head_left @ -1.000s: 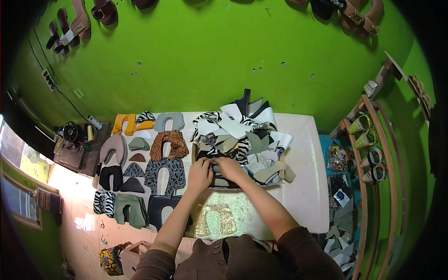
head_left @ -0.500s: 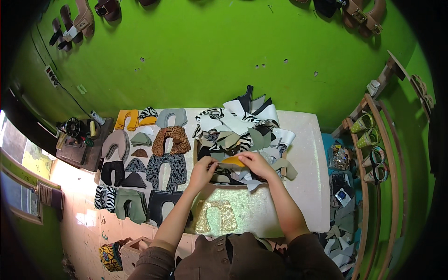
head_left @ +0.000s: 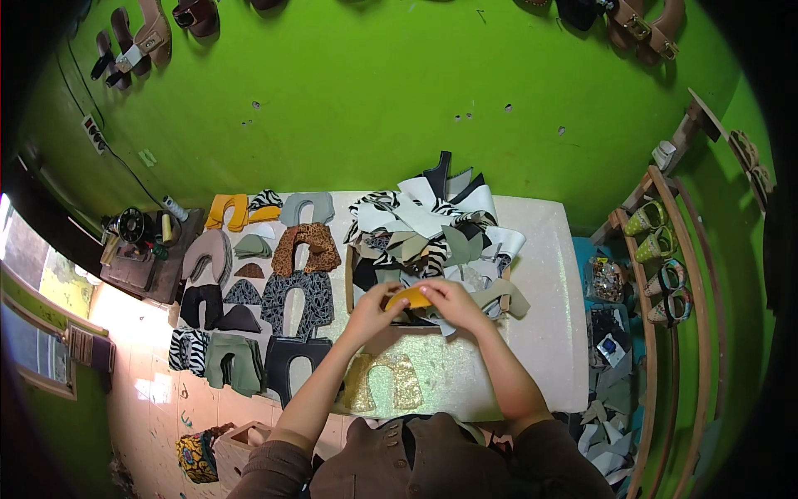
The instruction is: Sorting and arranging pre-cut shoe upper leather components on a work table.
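1. Head view: the yellow piece (head_left: 407,298) is over the near side of the box (head_left: 416,330), between both hands; its ends are hidden by fingers, and I cannot tell whether it is one layer or several.
2. Left hand (head_left: 374,312): fingers curled nearly closed, pinching the yellow piece's left end.
3. Right hand (head_left: 450,301): fingers narrow, gripping its right end; the undersides of the fingers are hidden.
4. Scraps (head_left: 403,223) heap over the box, hiding most of its inside and far wall.
5. On the bench (head_left: 544,341), a gold piece (head_left: 407,387) lies near the box; left of it, the left forearm partly covers a black piece (head_left: 278,366).
6. Sandals (head_left: 155,41) on the far wall are cut off by the view's edge.
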A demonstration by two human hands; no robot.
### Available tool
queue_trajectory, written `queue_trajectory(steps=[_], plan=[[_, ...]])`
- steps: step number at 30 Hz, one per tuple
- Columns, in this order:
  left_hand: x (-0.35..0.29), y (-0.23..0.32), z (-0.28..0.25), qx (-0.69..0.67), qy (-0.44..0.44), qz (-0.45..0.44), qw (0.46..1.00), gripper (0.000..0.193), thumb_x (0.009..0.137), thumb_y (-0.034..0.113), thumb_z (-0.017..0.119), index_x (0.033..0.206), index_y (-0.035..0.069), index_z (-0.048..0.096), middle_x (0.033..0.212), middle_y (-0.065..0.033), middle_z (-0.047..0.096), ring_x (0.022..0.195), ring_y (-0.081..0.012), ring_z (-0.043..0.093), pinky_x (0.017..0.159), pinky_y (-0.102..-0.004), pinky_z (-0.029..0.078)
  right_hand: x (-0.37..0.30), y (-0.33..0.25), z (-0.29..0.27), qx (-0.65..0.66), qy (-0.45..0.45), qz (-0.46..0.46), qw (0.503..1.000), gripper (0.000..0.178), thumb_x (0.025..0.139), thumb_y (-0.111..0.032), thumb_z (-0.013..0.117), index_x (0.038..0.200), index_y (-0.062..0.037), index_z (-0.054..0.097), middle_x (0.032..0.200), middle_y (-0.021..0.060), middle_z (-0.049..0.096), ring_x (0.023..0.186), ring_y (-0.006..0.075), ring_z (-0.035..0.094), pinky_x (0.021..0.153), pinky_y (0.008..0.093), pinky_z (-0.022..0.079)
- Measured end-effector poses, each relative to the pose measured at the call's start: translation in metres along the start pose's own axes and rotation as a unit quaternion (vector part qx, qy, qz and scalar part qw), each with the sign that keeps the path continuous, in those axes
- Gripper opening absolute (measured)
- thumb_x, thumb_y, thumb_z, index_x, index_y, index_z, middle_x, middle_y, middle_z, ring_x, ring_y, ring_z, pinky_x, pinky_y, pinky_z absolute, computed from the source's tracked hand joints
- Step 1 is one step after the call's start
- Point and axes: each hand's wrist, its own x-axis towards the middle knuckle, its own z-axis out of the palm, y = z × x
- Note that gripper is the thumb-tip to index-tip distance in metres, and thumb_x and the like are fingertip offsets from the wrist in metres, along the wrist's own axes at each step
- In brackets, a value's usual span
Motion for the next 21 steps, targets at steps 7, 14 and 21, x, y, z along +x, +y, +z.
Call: queue_trajectory(steps=[7,14,21], plan=[[-0.002,-0.013,-0.012,0.058,0.049,-0.043,0.996,0.021,0.084,0.018,0.057,0.091,-0.001,0.059,0.06,-0.0042,0.054,0.055,-0.0079,0.047,0.052,-0.0238,0.039,-0.004,-0.003,-0.007,-0.052,0.049,0.035,0.997,0.016,0.081,-0.012,0.058,0.093,-0.0016,0.062,0.084,0.0119,0.063,0.07,0.0172,0.059,0.065,0.0265,0.046],[0.001,-0.024,-0.037,0.058,0.154,-0.071,0.984,0.02,0.086,0.018,0.055,0.087,-0.001,0.059,0.058,-0.0034,0.051,0.053,-0.0078,0.043,0.05,-0.0239,0.036,0.005,-0.003,-0.03,-0.195,0.094,0.049,0.975,0.013,0.078,-0.015,0.06,0.082,-0.0034,0.063,0.076,0.0099,0.063,0.068,0.0248,0.059,0.06,0.0336,0.046],[0.003,-0.024,-0.033,0.089,0.135,-0.08,0.984,0.021,0.084,0.018,0.055,0.094,0.0,0.059,0.063,-0.0142,0.057,0.053,-0.0194,0.053,0.053,-0.03,0.042,0.037,0.017,-0.016,-0.407,0.164,-0.143,0.887,0.011,0.074,-0.016,0.061,0.08,-0.0084,0.063,0.078,0.0061,0.055,0.081,0.0243,0.053,0.069,0.0356,0.043]])
